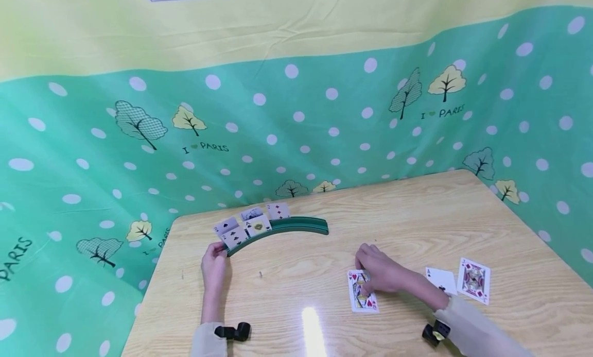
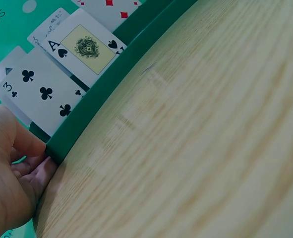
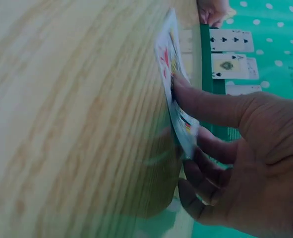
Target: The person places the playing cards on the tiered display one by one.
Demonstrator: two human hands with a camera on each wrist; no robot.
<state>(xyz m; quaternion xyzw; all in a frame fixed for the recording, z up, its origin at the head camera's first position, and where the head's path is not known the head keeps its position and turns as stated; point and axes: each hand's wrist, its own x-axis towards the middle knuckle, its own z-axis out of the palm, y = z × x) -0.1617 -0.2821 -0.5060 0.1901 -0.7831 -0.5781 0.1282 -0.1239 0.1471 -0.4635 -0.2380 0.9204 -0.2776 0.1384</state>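
My left hand (image 1: pixel 214 264) pinches the near left end of a curved green card holder (image 1: pixel 301 228) between thumb and fingers. Standing in its slots are the three of clubs (image 2: pixel 44 91), the ace of spades (image 2: pixel 84 47), the two of diamonds (image 1: pixel 278 210) and other cards partly hidden behind them. On the right, my right hand (image 1: pixel 382 270) holds a queen of hearts (image 1: pixel 359 301) face up, thumb on its face and fingers at its edge. The right wrist view shows this playing card (image 3: pixel 172 64) tilted, close over the table.
An ace of clubs (image 1: pixel 440 279), partly covered by the right forearm, and a jack of diamonds (image 1: pixel 474 281) lie face up on the wooden table (image 1: pixel 287 290). Behind the table's back edge hangs a green and yellow patterned cloth (image 1: pixel 296 115).
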